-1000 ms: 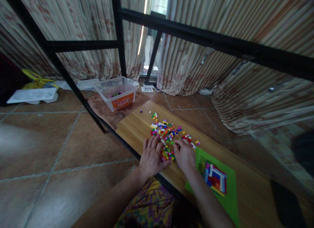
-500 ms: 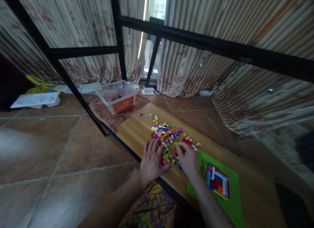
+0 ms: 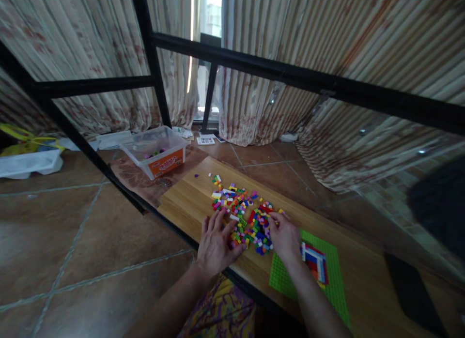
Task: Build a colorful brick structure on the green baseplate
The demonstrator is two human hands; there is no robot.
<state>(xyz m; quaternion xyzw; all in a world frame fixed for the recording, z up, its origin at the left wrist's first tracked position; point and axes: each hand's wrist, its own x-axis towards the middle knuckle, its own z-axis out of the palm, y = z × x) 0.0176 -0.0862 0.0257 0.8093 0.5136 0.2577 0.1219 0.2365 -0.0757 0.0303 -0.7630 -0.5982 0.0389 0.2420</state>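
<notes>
Pale wooden bench point(image 3: 181, 195) crowded with small multicoloured plastic bricks point(image 3: 236, 202) that could easily scatter

Striped, red-patterned fabric curtains point(image 3: 254, 105) hang behind a black metal frame point(image 3: 254, 67), and brown floor tiles point(image 3: 83, 241) lie along the bench's near side. The bricks form a loose spread across the middle of the bench, thinning toward its far-left end.

At the near-left border of the spread is the left hand point(image 3: 213, 251), its fingers loosely apart and its thumb reaching along the lower bricks. Across from it, the right hand point(image 3: 286, 238) has thumb and forefinger drawn toward each other; whether a brick sits between them is too small to tell.

The bench's near edge runs just under the left wrist, so a careless sweep toward the body could push bricks over onto the tiles. With pieces packed this close, a fingertip pinch might catch the wrong one or flick its neighbours away.

The right forearm point(image 3: 310, 294) crosses above a flat green studded baseplate point(image 3: 283, 277), right beside a rectangular red, blue and white brick structure point(image 3: 319, 263). A dropped elbow could drag the plate or knock pieces loose. One lone purple brick point(image 3: 196, 175) near the far-left end looks easy to lose if the bench is jolted.
</notes>
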